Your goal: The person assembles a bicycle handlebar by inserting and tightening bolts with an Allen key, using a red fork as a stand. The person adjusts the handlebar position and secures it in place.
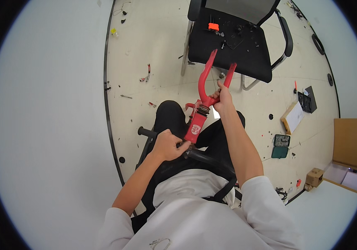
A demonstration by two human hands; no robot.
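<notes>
A red bicycle fork (pixel 204 82) points away from me, its two blades reaching to the front of the chair seat. My right hand (pixel 223 97) is wrapped around the base of its right blade. Behind the crown sit dark headset parts (pixel 203 109) and a red head tube (pixel 195 128) with a round white emblem. A black handlebar (pixel 208 158) lies across my lap, with a grip (pixel 146 132) at its left end. My left hand (pixel 169 146) grips the stem area at the near end of the head tube, its thumb at the tube's edge; the fingers' underside is hidden.
A black office chair (pixel 228 56) stands ahead, bearing an orange object (pixel 213 27) and small metal parts. To the right on the floor are an open green case (pixel 280 146), a black tool case (pixel 304 101) and a cardboard box (pixel 314 177). A white wall (pixel 50 125) rises at left.
</notes>
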